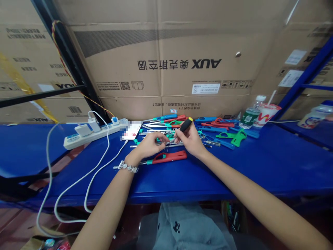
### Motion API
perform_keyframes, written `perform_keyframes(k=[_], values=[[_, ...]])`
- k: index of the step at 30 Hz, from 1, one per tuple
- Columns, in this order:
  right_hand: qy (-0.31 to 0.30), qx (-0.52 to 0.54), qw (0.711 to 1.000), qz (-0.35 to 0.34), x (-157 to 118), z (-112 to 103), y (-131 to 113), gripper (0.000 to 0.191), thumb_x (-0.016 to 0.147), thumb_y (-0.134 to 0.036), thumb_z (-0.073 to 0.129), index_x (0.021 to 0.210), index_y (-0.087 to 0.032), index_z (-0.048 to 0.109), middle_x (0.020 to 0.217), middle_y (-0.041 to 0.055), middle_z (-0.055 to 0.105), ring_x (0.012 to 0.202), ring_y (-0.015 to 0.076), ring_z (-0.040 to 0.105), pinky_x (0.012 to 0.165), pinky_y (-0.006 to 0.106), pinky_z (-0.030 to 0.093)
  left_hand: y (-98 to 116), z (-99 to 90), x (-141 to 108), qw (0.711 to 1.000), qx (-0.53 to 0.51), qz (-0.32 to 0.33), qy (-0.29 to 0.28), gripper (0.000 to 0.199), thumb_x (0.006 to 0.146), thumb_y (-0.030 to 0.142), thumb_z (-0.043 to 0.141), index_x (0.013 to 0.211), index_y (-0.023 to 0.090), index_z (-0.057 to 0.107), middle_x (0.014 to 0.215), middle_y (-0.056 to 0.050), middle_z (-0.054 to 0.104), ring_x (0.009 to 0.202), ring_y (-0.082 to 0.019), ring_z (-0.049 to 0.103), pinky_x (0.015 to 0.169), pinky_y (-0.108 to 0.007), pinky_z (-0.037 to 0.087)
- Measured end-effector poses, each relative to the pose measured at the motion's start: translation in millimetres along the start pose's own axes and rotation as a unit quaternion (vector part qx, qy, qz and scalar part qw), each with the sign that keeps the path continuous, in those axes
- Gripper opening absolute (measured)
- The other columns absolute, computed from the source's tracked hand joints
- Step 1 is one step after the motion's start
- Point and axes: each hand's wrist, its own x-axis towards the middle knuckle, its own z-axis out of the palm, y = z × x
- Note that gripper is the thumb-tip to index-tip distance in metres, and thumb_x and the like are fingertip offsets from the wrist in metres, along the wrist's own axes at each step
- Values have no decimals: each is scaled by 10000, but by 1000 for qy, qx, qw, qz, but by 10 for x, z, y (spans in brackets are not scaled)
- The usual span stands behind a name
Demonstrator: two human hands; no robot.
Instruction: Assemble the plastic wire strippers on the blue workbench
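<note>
Evidently, our right hand grips a black-and-yellow-handled screwdriver, its shank slanting down toward our left hand; we see the left thumb and fingers curled near the tip, but cannot tell whether they pinch a small part there; a red utility lighter lies on the blue tabletop just nearer us, our left wrist appearing to cross its barrel; we judge that off-line pressure could make the tip slip and jab the left fingers; a loosened grip could lose any small piece among the metal tubes beyond
</note>
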Motion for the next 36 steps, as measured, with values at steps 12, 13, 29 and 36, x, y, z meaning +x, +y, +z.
perform_keyframes(k=[12,13,29,36], values=[[61,16,998,4,55,-51,-20,542,803,-670,680,1006,-291,349,811,3,633,666,219,684,618,405,573,-51,85,34,1000,-2,-26,1,174,783,335,772,865,184,750,871,-57,738,817,-196,666,777,-331,521],[63,14,998,4,55,-48,-18,541,806,-669,677,1008,-291,347,820,6,640,678,222,690,622,405,574,-52,89,37,1000,0,-24,2,151,794,328,757,850,188,750,854,-51,737,801,-193,663,765,-326,518],[51,11,999,-13,29,-12,0,515,834,-649,672,999,-295,338,796,-10,621,610,198,661,615,411,598,-54,114,49,999,50,-17,-13,89,841,241,689,812,185,753,814,-53,736,743,-195,660,708,-314,513],[49,-17,997,-50,-30,-5,-68,437,886,-568,674,1020,-297,358,801,-12,623,601,188,654,617,410,589,28,153,38,993,117,-9,6,85,866,237,675,834,193,741,844,-65,738,851,-239,662,765,-348,503]])
